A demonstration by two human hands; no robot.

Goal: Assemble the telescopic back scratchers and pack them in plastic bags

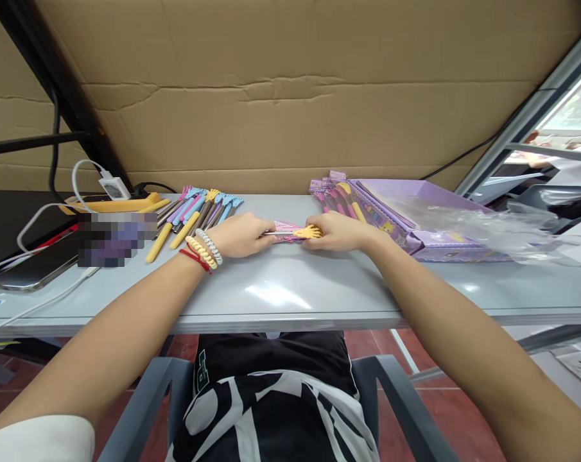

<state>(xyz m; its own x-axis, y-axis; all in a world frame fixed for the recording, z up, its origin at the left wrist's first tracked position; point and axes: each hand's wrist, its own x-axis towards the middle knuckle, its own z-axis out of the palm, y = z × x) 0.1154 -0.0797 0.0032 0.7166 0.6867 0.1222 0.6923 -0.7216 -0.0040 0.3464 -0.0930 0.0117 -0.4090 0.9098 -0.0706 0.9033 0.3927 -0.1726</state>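
A back scratcher [308, 232] with a yellow hand-shaped head and a thin metal rod lies crosswise between my hands. My left hand [244, 235] is closed around its handle end, and my right hand [337, 231] grips near the yellow head. Under the rod shows a pink printed card [285, 226], partly hidden by my fingers. Left of my left hand is a pile of back scratchers [194, 212] with yellow, blue, pink and purple heads. Just behind my right hand, several more back scratchers [345, 200] with pink and yellow handles lie beside small purple printed cards [329, 180].
A purple printed box [415, 187] stands open at the right, with clear plastic bags [492, 224] over it. Phones [34, 263], white cables and a charger [114, 188] occupy the left. A cardboard wall [290, 96] rises behind the grey table [290, 295].
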